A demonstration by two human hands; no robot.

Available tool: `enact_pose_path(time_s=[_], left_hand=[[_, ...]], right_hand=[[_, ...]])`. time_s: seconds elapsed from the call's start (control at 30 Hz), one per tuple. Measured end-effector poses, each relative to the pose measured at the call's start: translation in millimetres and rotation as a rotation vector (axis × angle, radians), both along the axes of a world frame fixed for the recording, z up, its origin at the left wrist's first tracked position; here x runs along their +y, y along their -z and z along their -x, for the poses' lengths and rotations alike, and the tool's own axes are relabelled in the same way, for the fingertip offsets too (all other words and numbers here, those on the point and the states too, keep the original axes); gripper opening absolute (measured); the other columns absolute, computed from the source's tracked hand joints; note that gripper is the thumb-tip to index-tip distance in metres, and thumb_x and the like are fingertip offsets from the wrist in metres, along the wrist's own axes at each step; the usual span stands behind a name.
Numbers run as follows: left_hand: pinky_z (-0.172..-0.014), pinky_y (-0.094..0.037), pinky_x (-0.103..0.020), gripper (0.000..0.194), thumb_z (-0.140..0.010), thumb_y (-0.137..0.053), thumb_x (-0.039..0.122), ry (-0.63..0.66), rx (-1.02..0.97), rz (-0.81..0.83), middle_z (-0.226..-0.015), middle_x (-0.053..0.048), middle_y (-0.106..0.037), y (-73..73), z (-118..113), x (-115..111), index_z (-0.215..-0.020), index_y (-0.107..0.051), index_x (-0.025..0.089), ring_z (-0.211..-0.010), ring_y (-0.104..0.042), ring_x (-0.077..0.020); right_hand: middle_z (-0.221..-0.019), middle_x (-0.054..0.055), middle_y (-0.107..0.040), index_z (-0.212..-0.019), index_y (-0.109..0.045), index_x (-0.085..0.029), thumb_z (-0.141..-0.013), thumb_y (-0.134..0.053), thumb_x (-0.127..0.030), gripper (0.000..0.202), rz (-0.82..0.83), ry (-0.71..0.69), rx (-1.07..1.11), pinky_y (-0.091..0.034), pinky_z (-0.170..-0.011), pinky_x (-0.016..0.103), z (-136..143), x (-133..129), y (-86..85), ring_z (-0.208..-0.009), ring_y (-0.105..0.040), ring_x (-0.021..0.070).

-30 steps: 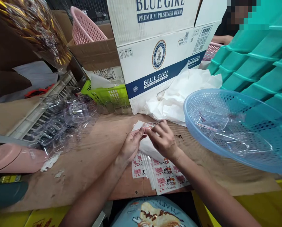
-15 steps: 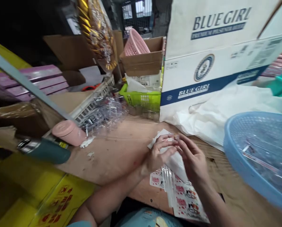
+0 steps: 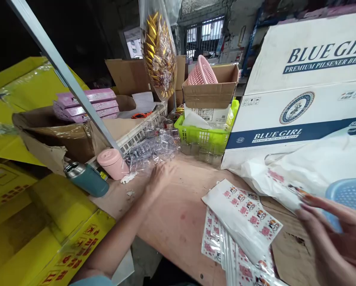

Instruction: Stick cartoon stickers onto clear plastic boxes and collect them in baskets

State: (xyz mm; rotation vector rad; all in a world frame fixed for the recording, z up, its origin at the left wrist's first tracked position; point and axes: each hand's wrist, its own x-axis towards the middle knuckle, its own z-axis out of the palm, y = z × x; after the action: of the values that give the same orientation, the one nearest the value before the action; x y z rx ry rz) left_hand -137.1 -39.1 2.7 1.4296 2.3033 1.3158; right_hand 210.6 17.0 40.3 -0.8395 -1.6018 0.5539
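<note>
My right hand (image 3: 335,234) is at the right edge, thumb and forefinger closed on a sticker (image 3: 275,176) with pink print and a small cartoon figure. My left hand (image 3: 163,174), a little blurred, reaches forward with fingers stretched out at the near edge of a pile of clear plastic cases (image 3: 154,147); whether it touches one I cannot tell. Between my arms lies a partly folded sticker sheet (image 3: 243,214) with rows of the same pink print and cartoon figures. Beneath it are more sheets in clear sleeves (image 3: 225,248).
A pink lidded cup (image 3: 112,163) and a teal flask (image 3: 87,180) stand at left. A green basket (image 3: 207,135) and a large white beer carton (image 3: 297,95) are at the back. White plastic (image 3: 324,159) and a blue basket (image 3: 351,190) lie at right. A metal post (image 3: 64,75) slants across.
My hands, which were together over the sheet, have parted. The left moved forward and left to the plastic cases; the right moved right with the sticker. The view has shifted left.
</note>
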Motion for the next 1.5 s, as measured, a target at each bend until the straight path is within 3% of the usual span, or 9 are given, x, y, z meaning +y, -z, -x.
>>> enact_pose_path(time_s=[0.1, 0.2, 0.33, 0.47, 0.63, 0.73, 0.87, 1.13, 1.5], left_hand=[[-0.097, -0.039, -0.045, 0.029, -0.073, -0.077, 0.037, -0.101, -0.048, 0.017, -0.077, -0.014, -0.065, 8.4, 40.3, 14.4, -0.057, -0.062, 0.018, -0.098, -0.06, -0.0332], [-0.094, -0.041, -0.041, 0.03, -0.074, -0.075, 0.034, -0.089, -0.108, -0.007, -0.072, -0.012, -0.067, 15.6, 40.0, 20.7, -0.053, -0.06, 0.018, -0.095, -0.061, -0.0298], [-0.088, -0.048, -0.036, 0.024, -0.084, -0.064, 0.036, 0.102, -0.23, -0.056, -0.082, -0.009, -0.074, 21.3, -10.2, 0.9, -0.073, -0.073, 0.017, -0.088, -0.067, -0.0242], [-0.104, -0.043, -0.037, 0.019, -0.085, -0.066, 0.033, 0.421, -0.468, -0.137, -0.106, -0.009, -0.075, 13.5, -73.6, -29.3, -0.095, -0.079, 0.022, -0.108, -0.065, -0.0242], [-0.1, -0.048, -0.041, 0.041, -0.078, -0.074, 0.042, 0.73, -1.226, 0.021, -0.122, -0.014, -0.07, -0.4, -106.9, -34.7, -0.112, -0.074, 0.019, -0.113, -0.065, -0.0292], [-0.089, -0.055, -0.04, 0.043, -0.084, -0.063, 0.054, 0.622, -1.592, 0.069, -0.1, -0.013, -0.076, 0.2, -107.8, -22.6, -0.098, -0.075, 0.015, -0.093, -0.072, -0.0261], [-0.088, -0.055, -0.033, 0.024, -0.086, -0.067, 0.038, 0.498, -1.523, -0.08, -0.098, -0.009, -0.077, 1.3, -114.9, -14.2, -0.092, -0.072, 0.015, -0.098, -0.072, -0.0226], [-0.103, -0.049, -0.042, 0.019, -0.082, -0.07, 0.02, 0.571, -1.505, -0.105, -0.108, -0.011, -0.076, 5.2, -139.1, -18.2, -0.099, -0.074, 0.014, -0.106, -0.07, -0.0251], [-0.1, -0.05, -0.04, 0.015, -0.082, -0.068, 0.019, 0.636, -1.423, -0.078, -0.1, -0.01, -0.077, 3.3, -157.7, -19.9, -0.093, -0.077, 0.014, -0.099, -0.071, -0.0246]], right_hand=[[-0.12, 0.012, -0.062, -0.137, -0.051, -0.038, -0.083, -0.07, -0.036, 0.058, 0.258, -0.276, 0.045, -0.053, -0.089, 0.056, 32.8, -19.9, 4.5, -0.107, -0.064, 0.0331], [-0.126, 0.012, -0.058, -0.153, -0.025, -0.038, -0.087, -0.066, -0.032, 0.077, 0.263, -0.479, -0.042, -0.055, -0.09, 0.053, 55.3, -34.4, 14.2, -0.103, -0.064, 0.0285], [-0.118, 0.011, -0.062, -0.156, -0.015, -0.037, -0.089, -0.065, -0.034, 0.084, 0.316, -0.47, -0.069, -0.053, -0.092, 0.05, 61.3, -29.2, 28.4, -0.101, -0.065, 0.0262], [-0.141, 0.018, -0.05, -0.156, 0.005, -0.038, -0.073, -0.082, -0.042, 0.12, 0.493, -0.535, -0.064, -0.051, -0.093, 0.051, 71.2, -11.1, 37.8, -0.123, -0.057, 0.0308], [-0.131, 0.016, -0.056, -0.153, 0.02, -0.035, -0.072, -0.083, -0.037, 0.131, 0.53, -0.82, 0.047, -0.053, -0.088, 0.041, 76.9, 8.9, 47.1, -0.106, -0.062, 0.0221], [-0.119, 0.011, -0.06, -0.155, 0.016, -0.032, -0.076, -0.08, -0.032, 0.124, 0.468, -0.84, 0.005, -0.05, -0.094, 0.042, 66.8, 13.9, 44.7, -0.103, -0.061, 0.0208], [-0.1, 0.004, -0.058, -0.158, -0.008, -0.032, -0.078, -0.078, -0.029, 0.107, 0.417, -0.627, -0.028, -0.049, -0.093, 0.042, 44.0, 2.7, 29.3, -0.093, -0.057, 0.0196], [-0.078, -0.005, -0.054, -0.154, -0.018, -0.037, -0.085, -0.074, -0.034, 0.089, 1.051, -1.102, 0.46, -0.057, -0.061, 0.035, 6.9, -57.6, 20.6, -0.051, -0.041, 0.0059], [-0.075, -0.007, -0.055, -0.149, -0.027, -0.036, -0.086, -0.073, -0.026, 0.078, 1.169, -1.169, 0.656, -0.059, -0.051, 0.029, 4.7, -68.6, 37.2, -0.043, -0.039, 0.0007]])
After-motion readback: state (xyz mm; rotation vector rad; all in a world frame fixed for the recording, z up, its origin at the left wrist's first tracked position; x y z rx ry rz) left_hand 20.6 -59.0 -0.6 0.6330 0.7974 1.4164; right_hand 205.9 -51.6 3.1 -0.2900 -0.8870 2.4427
